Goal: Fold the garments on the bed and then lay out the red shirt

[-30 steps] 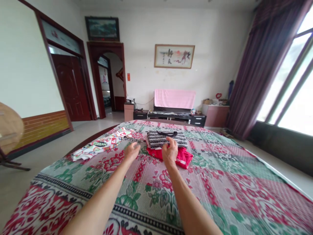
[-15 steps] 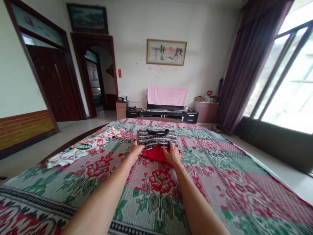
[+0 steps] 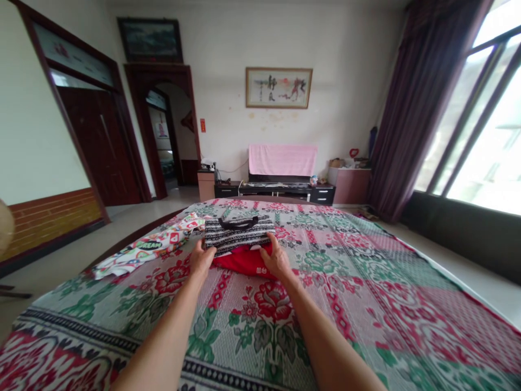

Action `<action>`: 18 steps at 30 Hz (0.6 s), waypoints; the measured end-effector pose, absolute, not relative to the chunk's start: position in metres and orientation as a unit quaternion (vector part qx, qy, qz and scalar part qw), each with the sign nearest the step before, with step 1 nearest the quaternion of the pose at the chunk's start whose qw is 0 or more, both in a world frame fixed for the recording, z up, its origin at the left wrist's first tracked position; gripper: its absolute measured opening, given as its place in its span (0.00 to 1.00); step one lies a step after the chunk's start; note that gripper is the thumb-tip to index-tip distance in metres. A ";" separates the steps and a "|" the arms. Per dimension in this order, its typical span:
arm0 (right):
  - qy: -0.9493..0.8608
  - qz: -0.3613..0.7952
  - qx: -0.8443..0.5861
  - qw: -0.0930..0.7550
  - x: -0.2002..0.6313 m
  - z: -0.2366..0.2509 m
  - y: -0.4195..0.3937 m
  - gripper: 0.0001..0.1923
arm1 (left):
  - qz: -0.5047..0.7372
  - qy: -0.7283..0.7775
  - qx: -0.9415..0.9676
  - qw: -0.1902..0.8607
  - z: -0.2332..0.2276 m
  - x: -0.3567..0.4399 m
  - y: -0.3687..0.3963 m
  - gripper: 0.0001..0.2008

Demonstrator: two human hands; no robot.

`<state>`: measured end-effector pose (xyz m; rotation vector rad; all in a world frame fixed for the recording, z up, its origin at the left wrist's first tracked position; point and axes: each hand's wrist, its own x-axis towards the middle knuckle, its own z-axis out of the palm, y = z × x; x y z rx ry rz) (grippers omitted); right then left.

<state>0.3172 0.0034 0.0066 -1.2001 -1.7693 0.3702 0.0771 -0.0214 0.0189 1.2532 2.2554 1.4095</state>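
Note:
A folded black-and-white striped knit garment (image 3: 240, 234), with a dark band along its top, lies over a red garment (image 3: 240, 263) on the flowered bedspread. The red cloth sticks out on the near side and shows small white marks. At the left edge of the stack, my left hand (image 3: 202, 259) grips the striped garment with its thumb on top. My right hand (image 3: 278, 259) grips the right edge, its thumb by the red cloth. The fingers under the cloth are hidden. To the left lies a white garment (image 3: 150, 250) with a colourful print.
The flowered bedspread (image 3: 325, 304) covers the broad surface before me. Beyond it stands a low black cabinet (image 3: 280, 191) with a pink cloth (image 3: 283, 159) above. A purple curtain (image 3: 423, 108) hangs by the window at right; doorways are at left.
Both hands have moved left with the striped and red garments, bringing them closer to the white printed garment. More of the red cloth shows now. The view has turned slightly left.

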 end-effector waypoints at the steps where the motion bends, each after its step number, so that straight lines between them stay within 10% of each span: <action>1: -0.706 0.133 -0.501 0.483 0.315 0.007 0.002 0.29 | 0.469 0.768 0.429 0.075 0.019 0.075 -0.024 0.29; 18: -0.649 0.195 -0.513 0.527 0.320 0.026 0.001 0.34 | 0.533 0.689 0.483 0.085 0.041 0.087 -0.030 0.28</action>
